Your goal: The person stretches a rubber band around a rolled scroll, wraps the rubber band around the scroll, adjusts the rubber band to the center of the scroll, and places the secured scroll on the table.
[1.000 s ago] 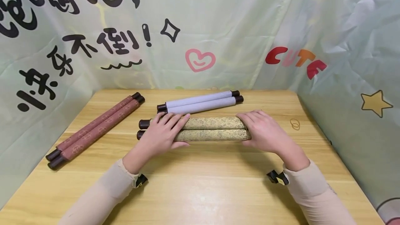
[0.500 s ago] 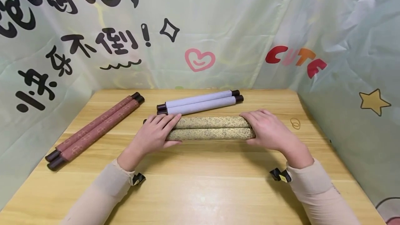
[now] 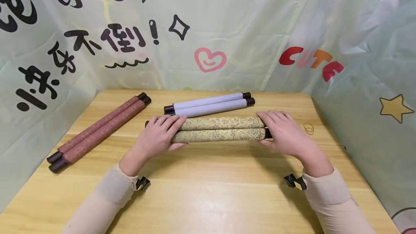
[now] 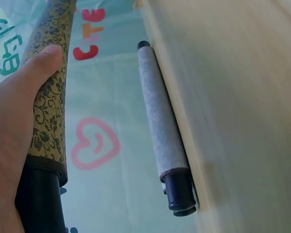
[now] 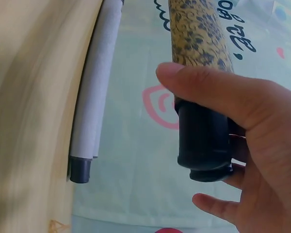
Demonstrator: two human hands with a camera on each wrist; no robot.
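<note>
A yellow scroll point(image 3: 221, 129) with a dark floral pattern, rolled from both ends into two parallel rolls with black end knobs, is held level above the table. My left hand point(image 3: 152, 136) grips its left end, fingers over the top and thumb along the near side. At the other end my right hand point(image 3: 289, 133) holds it, thumb on the near roll close to the black knob point(image 5: 203, 138) in the right wrist view. The left wrist view shows my left thumb lying on the patterned covering. My palms hide parts of both ends in the head view.
Behind the yellow scroll lies a pale lavender scroll point(image 3: 211, 105) with black knobs. A dark red floral scroll point(image 3: 104, 129) rests diagonally on the left of the wooden table point(image 3: 208, 190). Two small loops point(image 3: 308, 128) lie at right. Printed cloth point(image 3: 247, 31) surrounds the table.
My right hand has shifted right along the scroll's end, and a black knob now shows there. My left hand has moved slightly left. The lavender and red scrolls stay in place.
</note>
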